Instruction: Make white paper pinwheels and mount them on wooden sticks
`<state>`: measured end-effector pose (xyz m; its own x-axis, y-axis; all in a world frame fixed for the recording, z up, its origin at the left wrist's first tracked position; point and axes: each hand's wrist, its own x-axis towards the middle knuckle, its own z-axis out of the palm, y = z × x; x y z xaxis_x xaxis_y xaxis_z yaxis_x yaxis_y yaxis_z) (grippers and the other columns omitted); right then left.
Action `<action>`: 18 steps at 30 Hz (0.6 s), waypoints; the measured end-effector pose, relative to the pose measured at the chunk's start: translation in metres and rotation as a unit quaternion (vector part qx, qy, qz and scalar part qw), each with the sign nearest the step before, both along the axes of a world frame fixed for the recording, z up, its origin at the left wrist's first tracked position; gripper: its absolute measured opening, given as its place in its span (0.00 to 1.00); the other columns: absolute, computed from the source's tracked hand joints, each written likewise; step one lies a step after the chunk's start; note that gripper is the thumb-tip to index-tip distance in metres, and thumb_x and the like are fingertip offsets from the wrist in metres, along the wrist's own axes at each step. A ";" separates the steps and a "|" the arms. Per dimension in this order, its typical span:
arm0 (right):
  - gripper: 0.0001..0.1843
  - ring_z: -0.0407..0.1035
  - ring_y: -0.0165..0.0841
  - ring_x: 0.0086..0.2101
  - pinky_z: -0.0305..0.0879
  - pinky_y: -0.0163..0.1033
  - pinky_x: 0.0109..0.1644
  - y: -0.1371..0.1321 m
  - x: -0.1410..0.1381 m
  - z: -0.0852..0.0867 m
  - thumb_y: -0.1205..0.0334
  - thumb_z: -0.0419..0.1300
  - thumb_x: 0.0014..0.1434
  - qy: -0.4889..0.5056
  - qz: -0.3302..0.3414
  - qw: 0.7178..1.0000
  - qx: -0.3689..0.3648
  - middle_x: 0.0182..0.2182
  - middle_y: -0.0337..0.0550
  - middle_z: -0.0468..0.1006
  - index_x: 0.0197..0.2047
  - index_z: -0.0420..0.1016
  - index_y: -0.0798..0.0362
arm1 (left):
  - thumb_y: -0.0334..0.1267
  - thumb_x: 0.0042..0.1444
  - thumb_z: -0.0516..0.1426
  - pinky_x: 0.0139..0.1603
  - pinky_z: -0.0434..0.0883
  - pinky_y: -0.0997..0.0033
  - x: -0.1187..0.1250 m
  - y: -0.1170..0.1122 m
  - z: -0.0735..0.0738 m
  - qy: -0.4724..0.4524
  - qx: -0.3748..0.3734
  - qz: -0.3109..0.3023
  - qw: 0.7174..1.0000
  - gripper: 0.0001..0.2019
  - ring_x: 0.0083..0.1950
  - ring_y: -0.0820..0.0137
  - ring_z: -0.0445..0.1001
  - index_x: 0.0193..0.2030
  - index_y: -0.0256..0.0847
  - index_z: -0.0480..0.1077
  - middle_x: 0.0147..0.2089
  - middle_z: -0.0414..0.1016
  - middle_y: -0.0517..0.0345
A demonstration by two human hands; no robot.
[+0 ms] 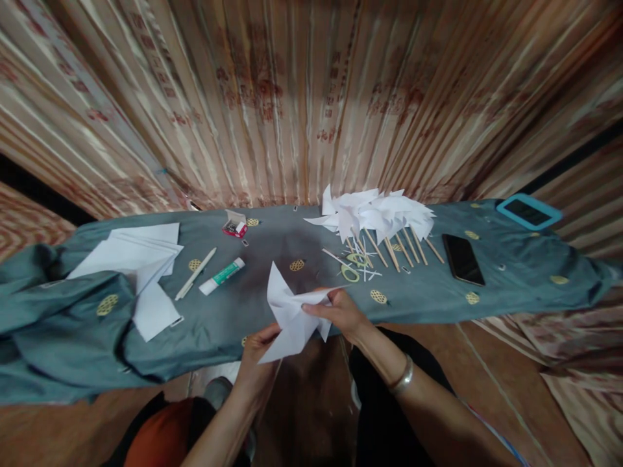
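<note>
A white paper pinwheel [294,327] is held between both hands just over the near edge of the cloth-covered table. My left hand [259,350] grips it from the lower left, its fingers partly hidden behind a blade. On the other side, my right hand [344,314] pinches the paper near the middle, thumb on top. Beyond my right hand lie green-handled scissors [349,274] among thin paper strips [372,274]. Several finished white pinwheels [384,214] on wooden sticks are piled at the back of the table.
To the left are white paper sheets [158,311], a pale pen [195,275], a glue stick [222,276] and a small open red box [235,224]. A black phone [463,259] and a blue-framed device [528,211] lie at right. Curtains [292,97] hang behind.
</note>
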<state>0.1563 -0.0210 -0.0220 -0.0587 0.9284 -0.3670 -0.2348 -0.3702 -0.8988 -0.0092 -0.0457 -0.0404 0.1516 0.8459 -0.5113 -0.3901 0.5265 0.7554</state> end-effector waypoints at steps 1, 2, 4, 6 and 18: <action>0.19 0.68 0.29 0.25 0.64 0.35 0.33 0.000 -0.002 -0.001 0.55 0.74 0.34 0.003 0.007 1.000 -0.001 0.24 0.37 0.78 0.29 0.79 0.55 | 0.34 0.25 0.72 0.29 0.72 0.69 -0.002 -0.001 0.000 0.003 0.001 -0.001 1.000 0.16 0.29 0.61 0.78 0.28 0.37 0.81 0.24 0.80 0.50; 0.20 0.69 0.30 0.26 0.65 0.36 0.35 0.000 -0.004 -0.001 0.55 0.74 0.34 0.005 0.013 1.000 -0.002 0.25 0.37 0.79 0.30 0.79 0.55 | 0.33 0.24 0.72 0.28 0.71 0.71 -0.003 -0.003 0.001 0.004 0.001 -0.002 1.000 0.17 0.28 0.61 0.78 0.27 0.36 0.81 0.23 0.80 0.51; 0.21 0.72 0.33 0.28 0.67 0.39 0.39 0.002 -0.008 -0.002 0.55 0.74 0.33 0.006 0.025 1.000 0.000 0.28 0.38 0.81 0.32 0.79 0.55 | 0.33 0.24 0.72 0.25 0.69 0.73 -0.006 -0.005 0.002 -0.003 -0.002 0.002 1.000 0.17 0.27 0.63 0.77 0.27 0.36 0.81 0.22 0.79 0.52; 0.23 0.72 0.34 0.30 0.67 0.40 0.41 0.005 -0.012 -0.002 0.56 0.75 0.31 0.001 0.034 0.999 0.002 0.29 0.39 0.81 0.32 0.79 0.55 | 0.32 0.22 0.72 0.24 0.67 0.74 -0.008 -0.007 0.003 -0.015 -0.010 0.015 1.000 0.17 0.25 0.64 0.76 0.27 0.36 0.81 0.20 0.78 0.54; 0.27 0.75 0.37 0.31 0.68 0.45 0.46 0.024 -0.025 0.010 0.56 0.77 0.26 -0.019 0.085 0.996 -0.004 0.29 0.42 0.82 0.32 0.79 0.57 | 0.29 0.19 0.70 0.22 0.61 0.78 -0.023 -0.005 0.006 -0.024 0.001 0.060 0.998 0.16 0.18 0.76 0.66 0.24 0.35 0.80 0.17 0.74 0.57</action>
<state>0.1309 0.0035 -0.0116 -0.2013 0.9032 -0.3791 -0.1346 -0.4089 -0.9026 -0.0322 -0.0511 -0.0344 0.0729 0.8603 -0.5046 -0.4865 0.4723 0.7350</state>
